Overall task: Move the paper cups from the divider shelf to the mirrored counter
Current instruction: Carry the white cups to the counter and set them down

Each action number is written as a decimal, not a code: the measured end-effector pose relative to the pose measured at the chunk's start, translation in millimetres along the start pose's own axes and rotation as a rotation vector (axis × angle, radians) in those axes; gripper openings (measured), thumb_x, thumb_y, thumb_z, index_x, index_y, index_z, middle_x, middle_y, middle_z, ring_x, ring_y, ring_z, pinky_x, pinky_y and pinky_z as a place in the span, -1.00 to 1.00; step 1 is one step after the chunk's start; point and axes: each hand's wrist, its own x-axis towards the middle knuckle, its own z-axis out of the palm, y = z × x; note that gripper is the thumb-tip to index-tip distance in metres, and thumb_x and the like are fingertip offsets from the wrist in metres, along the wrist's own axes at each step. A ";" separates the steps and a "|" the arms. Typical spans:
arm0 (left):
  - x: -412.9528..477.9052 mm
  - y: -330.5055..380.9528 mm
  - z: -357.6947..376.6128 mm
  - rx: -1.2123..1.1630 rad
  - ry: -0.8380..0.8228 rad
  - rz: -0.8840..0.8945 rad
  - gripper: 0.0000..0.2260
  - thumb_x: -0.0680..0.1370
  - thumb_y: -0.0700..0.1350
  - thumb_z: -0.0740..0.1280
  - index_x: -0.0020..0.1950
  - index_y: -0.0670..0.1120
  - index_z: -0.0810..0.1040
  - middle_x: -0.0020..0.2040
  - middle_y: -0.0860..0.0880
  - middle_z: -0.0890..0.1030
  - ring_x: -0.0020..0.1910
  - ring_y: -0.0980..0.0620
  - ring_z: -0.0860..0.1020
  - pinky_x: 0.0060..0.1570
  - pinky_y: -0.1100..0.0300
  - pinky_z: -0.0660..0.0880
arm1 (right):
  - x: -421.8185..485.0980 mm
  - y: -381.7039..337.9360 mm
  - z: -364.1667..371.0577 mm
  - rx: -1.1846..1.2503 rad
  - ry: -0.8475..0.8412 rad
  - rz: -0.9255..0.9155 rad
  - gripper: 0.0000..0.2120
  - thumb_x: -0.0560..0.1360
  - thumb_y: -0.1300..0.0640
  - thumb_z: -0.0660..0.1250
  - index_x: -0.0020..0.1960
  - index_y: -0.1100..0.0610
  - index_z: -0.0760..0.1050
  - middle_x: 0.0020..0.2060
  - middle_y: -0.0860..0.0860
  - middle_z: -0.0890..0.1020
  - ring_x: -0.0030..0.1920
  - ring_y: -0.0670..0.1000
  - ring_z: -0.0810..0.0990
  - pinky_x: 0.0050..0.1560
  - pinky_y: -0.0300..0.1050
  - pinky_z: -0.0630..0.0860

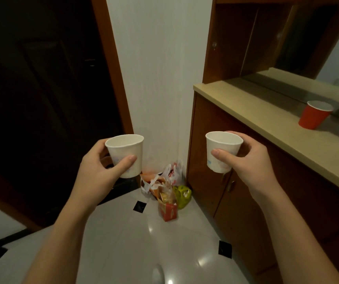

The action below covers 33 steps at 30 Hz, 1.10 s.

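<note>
My left hand [101,167] holds a white paper cup [130,146] upright in the air, thumb across its front. My right hand [246,160] grips a second white paper cup [222,144], also upright, just left of the counter's front edge and below its top. The beige mirrored counter [256,107] runs along the right, with a mirror [307,48] behind it. A red cup [313,115] stands on the counter near the mirror. The divider shelf is out of view.
Brown cabinet doors [209,160] sit under the counter. On the tiled floor in the corner lie plastic bags, a red carton [167,211] and a green bag [181,195]. A white wall [160,68] stands ahead and a dark doorway [41,99] on the left.
</note>
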 end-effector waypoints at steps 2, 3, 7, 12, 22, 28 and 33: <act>43.1 -17.7 6.0 -0.026 -0.027 0.019 -0.56 0.37 0.13 0.46 0.21 0.12 0.48 0.06 0.22 0.58 0.03 0.34 0.53 -0.20 0.47 0.48 | 33.1 9.3 12.3 -0.011 0.022 -0.004 -0.49 0.18 -0.23 0.51 0.10 -0.25 0.49 -0.05 -0.40 0.57 0.02 -0.36 0.50 -0.21 -0.43 0.49; 65.9 -25.4 8.8 -0.040 -0.041 0.021 -0.56 0.37 0.14 0.46 0.21 0.13 0.48 0.06 0.21 0.59 0.03 0.31 0.54 -0.19 0.45 0.49 | 50.5 12.2 18.2 -0.019 0.040 0.003 -0.49 0.18 -0.23 0.51 0.09 -0.27 0.48 -0.06 -0.42 0.56 0.02 -0.37 0.50 -0.23 -0.43 0.49; 156.0 -48.5 21.0 -0.084 -0.105 0.049 -0.57 0.37 0.15 0.47 0.20 0.14 0.50 0.06 0.25 0.60 0.04 0.28 0.56 -0.17 0.44 0.50 | 115.8 21.5 35.9 -0.049 0.125 0.026 -0.45 0.15 -0.27 0.50 0.10 -0.30 0.46 -0.08 -0.48 0.54 -0.01 -0.43 0.47 -0.27 -0.45 0.48; 242.4 -59.7 58.2 -0.168 -0.181 0.079 -0.56 0.34 0.15 0.47 0.16 0.07 0.54 0.02 0.20 0.63 0.02 0.24 0.58 -0.16 0.44 0.49 | 168.7 35.5 34.2 -0.108 0.225 0.065 -0.40 0.20 -0.20 0.54 0.21 -0.17 0.49 0.04 -0.31 0.56 0.00 -0.44 0.46 -0.26 -0.49 0.46; 342.6 -67.7 169.1 -0.253 -0.410 0.134 -0.51 0.33 0.14 0.48 0.22 0.08 0.51 0.09 0.19 0.60 0.04 0.34 0.54 -0.19 0.48 0.47 | 227.7 66.4 -25.8 -0.166 0.437 0.127 -0.43 0.16 -0.18 0.55 0.14 -0.17 0.50 0.07 -0.22 0.58 0.00 -0.36 0.51 -0.18 -0.47 0.46; 387.5 -53.4 257.8 -0.273 -0.525 0.163 -0.39 0.29 0.21 0.49 0.28 0.06 0.49 0.14 0.18 0.60 0.12 0.21 0.55 -0.08 0.31 0.52 | 260.9 100.3 -75.5 -0.195 0.532 0.164 -0.27 0.12 -0.22 0.51 0.25 -0.04 0.49 0.12 -0.15 0.56 0.05 -0.28 0.52 -0.18 -0.49 0.44; 417.6 -30.2 329.7 -0.283 -0.620 0.228 -0.42 0.31 0.19 0.50 0.27 0.06 0.49 0.13 0.20 0.60 0.10 0.27 0.54 -0.12 0.39 0.50 | 285.5 125.5 -116.5 -0.201 0.589 0.208 -0.34 0.18 -0.14 0.56 0.25 -0.09 0.48 0.12 -0.18 0.57 0.09 -0.22 0.53 -0.13 -0.43 0.48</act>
